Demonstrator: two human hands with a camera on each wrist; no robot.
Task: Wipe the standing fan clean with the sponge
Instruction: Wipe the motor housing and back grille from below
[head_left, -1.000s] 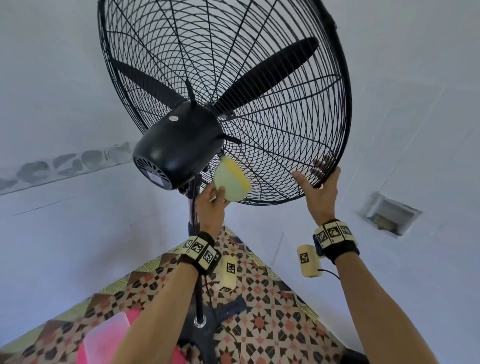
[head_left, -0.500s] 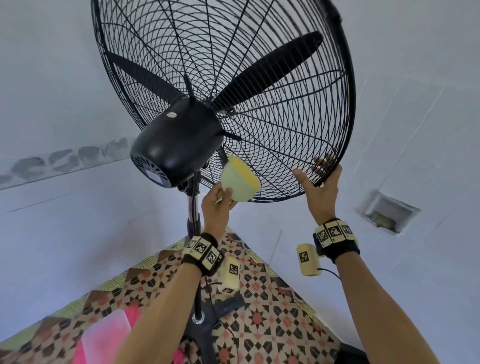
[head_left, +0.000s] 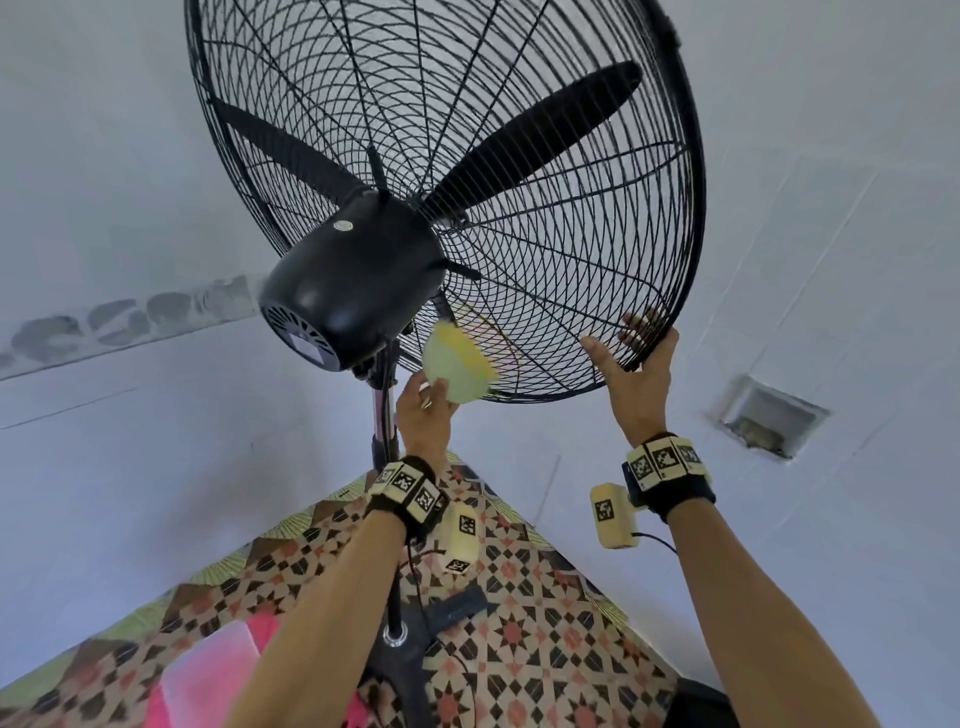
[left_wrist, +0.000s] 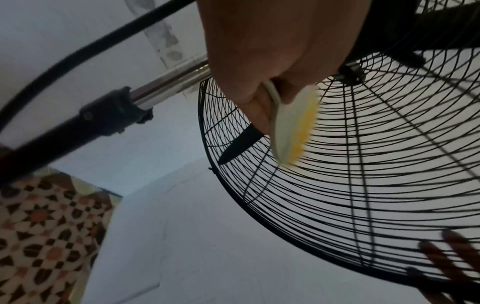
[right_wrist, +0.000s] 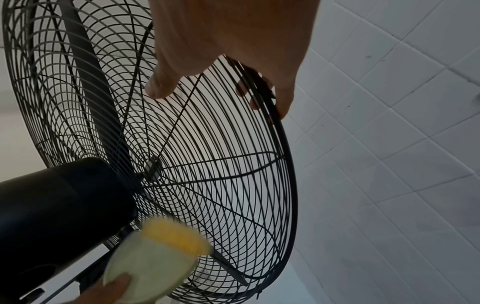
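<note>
A black standing fan fills the head view, with a wire cage (head_left: 545, 260), dark blades and a round motor housing (head_left: 353, 280). My left hand (head_left: 423, 410) grips a pale green sponge with a yellow face (head_left: 460, 366) and presses the yellow side against the back of the cage just under the motor. The sponge (left_wrist: 293, 131) looks blurred in the left wrist view. My right hand (head_left: 636, 364) holds the cage's lower right rim (right_wrist: 275, 115), thumb on the back wires and fingers curled round the front.
The chrome and black pole (head_left: 384, 431) drops to a black base (head_left: 410, 660) on a patterned tile floor (head_left: 545, 623). A pink object (head_left: 208, 680) lies at the lower left. White tiled walls close in behind, with a recessed vent (head_left: 769, 421) at the right.
The sponge in my left hand has slid along the lower back of the cage near the motor. My right hand has kept its hold on the rim.
</note>
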